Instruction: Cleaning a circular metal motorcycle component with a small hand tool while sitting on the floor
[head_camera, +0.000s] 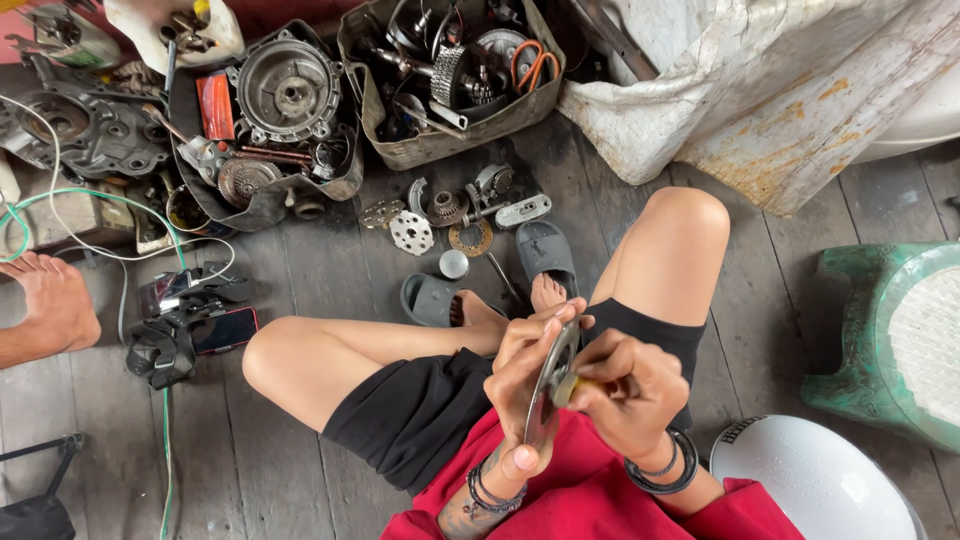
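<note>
**Steadily: keep the disc edge-on and the small part square to it**

Broadly, the scene is a dark plank floor (300, 480) strewn with engine parts: a grey crate of gears (450, 75) at twelve o'clock, a round engine cover (290, 90) at eleven, a green stool (890, 340) at three, a white helmet (810, 480) at five. Loose sprockets and a perforated white plate (411, 233) lie just beyond the grey sandals (545, 255).

Closer in, the thin metal disc (552, 385) stands edge-on above the lap, near six o'clock. The left hand (520, 385) is wrapped around its rim, thumb low, fingers curled over the top. The right hand (630, 395) pinches a small yellowish piece (563, 390) against the disc's face, fingers clenched around it.

In my judgement, the work goes best with the left grip firm on the rim, so the disc cannot rock, and with the right hand pressing straight in, not at a slant. What the piece is, I cannot tell.
</note>
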